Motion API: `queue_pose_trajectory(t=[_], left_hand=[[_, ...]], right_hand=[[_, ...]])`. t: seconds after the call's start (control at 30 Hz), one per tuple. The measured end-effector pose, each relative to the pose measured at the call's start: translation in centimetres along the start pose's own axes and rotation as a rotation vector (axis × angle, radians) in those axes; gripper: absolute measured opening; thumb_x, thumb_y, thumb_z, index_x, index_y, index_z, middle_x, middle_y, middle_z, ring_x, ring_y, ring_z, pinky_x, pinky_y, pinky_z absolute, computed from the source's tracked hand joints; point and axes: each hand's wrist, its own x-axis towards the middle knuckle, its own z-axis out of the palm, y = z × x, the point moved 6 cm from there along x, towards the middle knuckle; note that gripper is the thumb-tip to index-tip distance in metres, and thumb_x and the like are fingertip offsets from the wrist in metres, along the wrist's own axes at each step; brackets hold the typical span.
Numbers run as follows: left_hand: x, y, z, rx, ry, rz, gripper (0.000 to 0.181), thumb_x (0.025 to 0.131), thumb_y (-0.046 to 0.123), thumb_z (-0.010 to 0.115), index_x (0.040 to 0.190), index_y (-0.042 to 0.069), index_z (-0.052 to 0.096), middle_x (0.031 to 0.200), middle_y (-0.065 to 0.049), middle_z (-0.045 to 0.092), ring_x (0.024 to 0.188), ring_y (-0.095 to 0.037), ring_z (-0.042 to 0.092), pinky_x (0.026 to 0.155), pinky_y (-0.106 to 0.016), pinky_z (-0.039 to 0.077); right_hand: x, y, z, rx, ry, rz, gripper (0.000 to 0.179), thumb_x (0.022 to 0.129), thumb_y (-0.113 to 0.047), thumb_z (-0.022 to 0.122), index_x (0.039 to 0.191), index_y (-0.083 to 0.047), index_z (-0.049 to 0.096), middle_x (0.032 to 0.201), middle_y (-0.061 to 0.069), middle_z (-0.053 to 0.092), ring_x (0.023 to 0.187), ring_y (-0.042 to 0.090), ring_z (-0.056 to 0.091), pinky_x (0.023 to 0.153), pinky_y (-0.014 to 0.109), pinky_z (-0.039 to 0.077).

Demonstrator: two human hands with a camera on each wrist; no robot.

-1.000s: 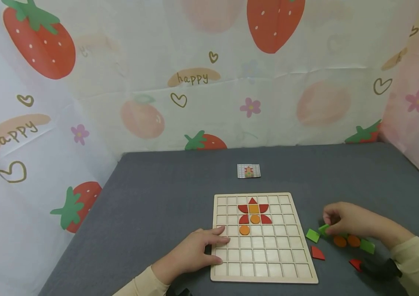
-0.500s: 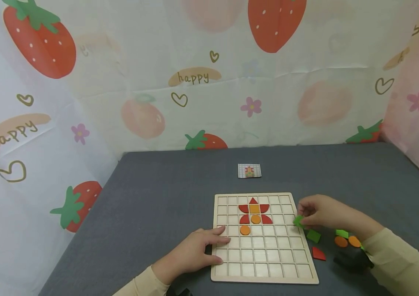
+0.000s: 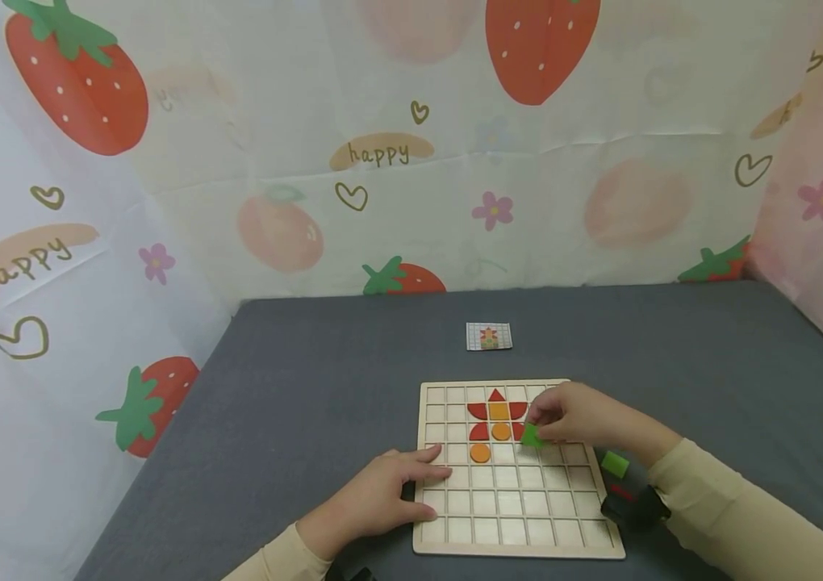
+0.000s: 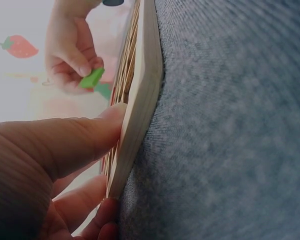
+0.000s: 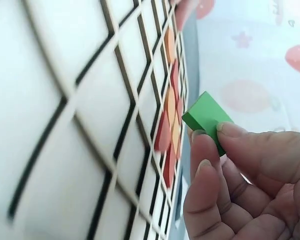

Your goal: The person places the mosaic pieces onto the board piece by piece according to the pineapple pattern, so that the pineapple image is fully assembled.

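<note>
In the head view a light wooden grid board (image 3: 469, 528) lies flat on the table. My left hand (image 3: 378, 494) rests at its left edge, thumb and fingers spread; the left wrist view shows the thumb (image 4: 112, 120) touching the rim. A green square tile (image 5: 207, 117) is pinched between thumb and fingers of my right hand (image 3: 578, 415), which hovers over the board's right half. On the grid sit a red triangle (image 3: 496, 395), an orange square (image 3: 499, 411), several red quarter-circle pieces (image 3: 478, 432) and two orange discs (image 3: 480, 453). My right hand partly hides the rightmost red piece.
A small card (image 3: 488, 336) with a printed pattern lies behind the board. Right of the board lie another green square (image 3: 615, 464) and a red piece (image 3: 621, 491), partly covered by the black wrist camera (image 3: 637, 507). Printed cloth walls close off the back and sides.
My right hand has lifted a green square from the loose pieces on the right and carried it left over the board. My left hand stays at the board's edge.
</note>
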Motion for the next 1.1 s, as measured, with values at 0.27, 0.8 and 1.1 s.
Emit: queue_pose_trajectory(t=[0.27,0.8,1.1], left_hand=[[0.0,0.0,-0.1,-0.002,0.004,0.004,0.050,0.074,0.029,0.075,0.122,0.027,0.061,0.139,0.004,0.042,0.111,-0.016,0.048,0.083,-0.026,0.038],[0.1,0.0,0.0,-0.001,0.013,0.006,0.049,0.074,0.028,0.075,0.122,0.027,0.061,0.139,0.004,0.043,0.111,-0.017,0.049,0.083,-0.026,0.038],[0.0,0.1,0.0,-0.010,0.000,-0.006,0.049,0.075,0.030,0.074,0.122,0.028,0.060,0.140,0.005,0.042,0.117,-0.018,0.046,0.087,-0.029,0.038]], right_hand=[[1.7,-1.1,1.7,-0.008,0.003,-0.038,0.010,0.079,-0.005,0.068,0.075,-0.011,0.061,0.072,-0.004,0.058,0.068,0.013,0.051,0.064,0.030,0.044],[2.4,-1.9,2.9,-0.052,0.019,-0.014,0.014,0.076,-0.001,0.069,0.069,-0.011,0.061,0.067,-0.006,0.057,0.064,0.010,0.050,0.061,0.028,0.043],[2.4,-1.7,2.8,-0.116,0.062,-0.011,0.015,0.076,-0.004,0.070,0.065,-0.013,0.065,0.063,-0.009,0.057,0.064,0.009,0.048,0.061,0.028,0.041]])
